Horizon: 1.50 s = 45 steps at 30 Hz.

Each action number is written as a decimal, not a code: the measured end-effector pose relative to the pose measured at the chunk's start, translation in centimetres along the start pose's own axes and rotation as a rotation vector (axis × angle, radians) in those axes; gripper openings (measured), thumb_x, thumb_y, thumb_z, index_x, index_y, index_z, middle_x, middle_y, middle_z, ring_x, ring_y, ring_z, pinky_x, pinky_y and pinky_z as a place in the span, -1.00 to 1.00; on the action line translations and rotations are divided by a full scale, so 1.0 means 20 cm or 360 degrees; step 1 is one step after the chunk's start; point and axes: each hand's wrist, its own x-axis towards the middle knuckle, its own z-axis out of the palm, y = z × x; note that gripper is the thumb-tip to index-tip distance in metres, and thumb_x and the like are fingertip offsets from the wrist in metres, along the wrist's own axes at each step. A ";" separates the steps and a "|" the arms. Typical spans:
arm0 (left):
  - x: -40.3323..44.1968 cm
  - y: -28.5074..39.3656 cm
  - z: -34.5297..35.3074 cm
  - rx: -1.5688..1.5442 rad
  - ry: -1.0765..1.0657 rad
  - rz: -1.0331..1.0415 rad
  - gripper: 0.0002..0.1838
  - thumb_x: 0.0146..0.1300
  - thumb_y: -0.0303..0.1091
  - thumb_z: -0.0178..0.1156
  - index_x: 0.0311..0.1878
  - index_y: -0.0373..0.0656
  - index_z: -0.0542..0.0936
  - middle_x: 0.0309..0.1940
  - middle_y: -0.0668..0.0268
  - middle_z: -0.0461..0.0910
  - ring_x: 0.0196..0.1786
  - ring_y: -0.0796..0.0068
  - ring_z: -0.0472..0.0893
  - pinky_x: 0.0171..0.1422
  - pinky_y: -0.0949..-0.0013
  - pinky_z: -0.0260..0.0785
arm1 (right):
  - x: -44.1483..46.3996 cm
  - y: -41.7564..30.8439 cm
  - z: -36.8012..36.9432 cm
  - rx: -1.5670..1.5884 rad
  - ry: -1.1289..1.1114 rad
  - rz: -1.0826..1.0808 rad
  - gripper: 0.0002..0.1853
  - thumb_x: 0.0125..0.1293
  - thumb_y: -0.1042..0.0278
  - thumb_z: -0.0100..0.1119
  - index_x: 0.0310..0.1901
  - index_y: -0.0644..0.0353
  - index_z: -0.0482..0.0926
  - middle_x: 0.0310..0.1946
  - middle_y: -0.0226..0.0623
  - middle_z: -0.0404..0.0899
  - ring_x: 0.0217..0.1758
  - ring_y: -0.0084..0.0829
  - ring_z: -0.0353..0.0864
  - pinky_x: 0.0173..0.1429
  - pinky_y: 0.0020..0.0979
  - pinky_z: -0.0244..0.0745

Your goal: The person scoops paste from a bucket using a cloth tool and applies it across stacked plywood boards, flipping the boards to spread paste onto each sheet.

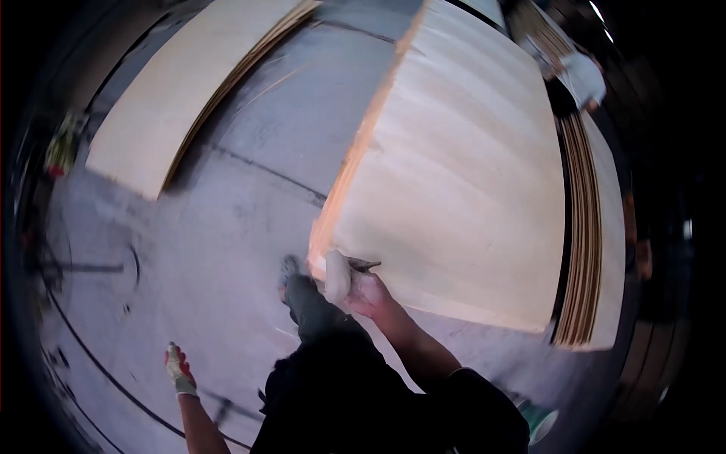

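Note:
My right hand [366,293] is closed at the near left corner of a large pale wood sheet [461,181]. A dark, pointed tool [364,265] sticks out of it, with a whitish rounded lump [337,275] beside the fingers. What the lump is, I cannot make out. The sheet tops a stack whose orange-tinted edge [355,155] faces left. Low on the left, over the floor, hangs my left hand [180,368] in a white and red glove. Its fingers look loosely extended, and no object shows in it.
Another stack of pale sheets [181,83] lies at the upper left. To the right, a further stack [581,250] runs alongside, where a person in a light top [582,79] bends over. A dark cable [98,367] crosses the grey floor at lower left.

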 end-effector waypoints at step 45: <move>0.25 -0.83 10.33 0.2238 -0.1899 0.3193 -0.21 0.34 0.42 -0.08 0.37 -0.04 0.35 0.27 -0.04 0.43 0.25 -0.15 0.48 0.23 -0.17 0.33 | 2.92 -2.88 -3.49 0.0097 0.3392 -0.1638 -0.77 0.33 0.54 0.11 -0.04 0.37 0.65 -0.16 -0.14 0.72 -0.12 -0.39 0.70 0.02 -0.36 0.58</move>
